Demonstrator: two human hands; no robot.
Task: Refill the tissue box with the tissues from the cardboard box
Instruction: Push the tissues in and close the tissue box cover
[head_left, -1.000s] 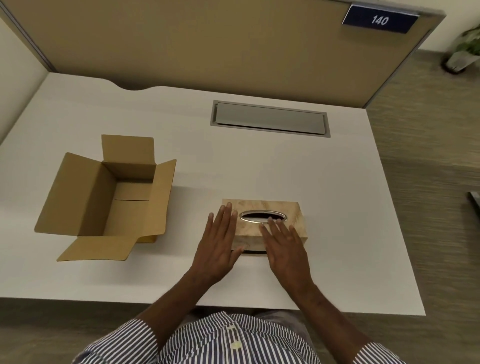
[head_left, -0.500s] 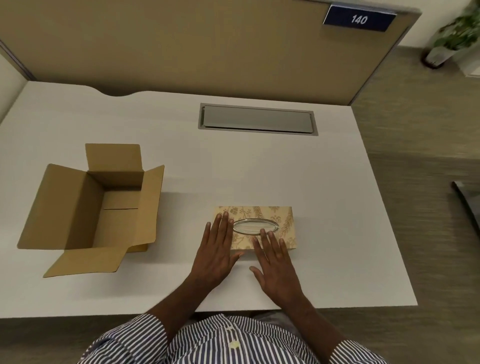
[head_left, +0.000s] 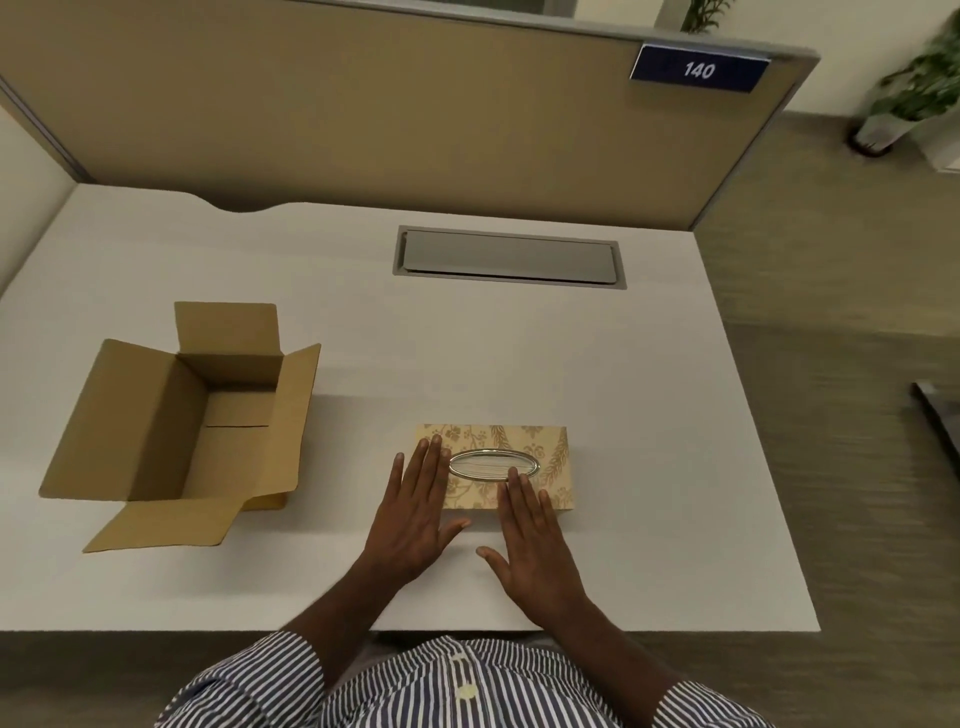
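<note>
White desk (head_left: 649, 415), grey cable hatch (head_left: 509, 257) at 12 o'clock, tan partition (head_left: 363, 119) behind, blue sign (head_left: 698, 69) "140" at 1, plant (head_left: 914, 93) at 2, brown floor (head_left: 841, 291) right.

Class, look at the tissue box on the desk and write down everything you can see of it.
The tissue box is a low rectangular box, tan with a pale floral and leaf print. Its top has an oval slot with a shiny metal rim, showing white tissue inside. It lies flat near the front edge of the white desk, right of the open cardboard box and apart from it. The left hand and right hand lie flat, fingers spread, over its near edge; whether they press on it cannot be told.
</note>
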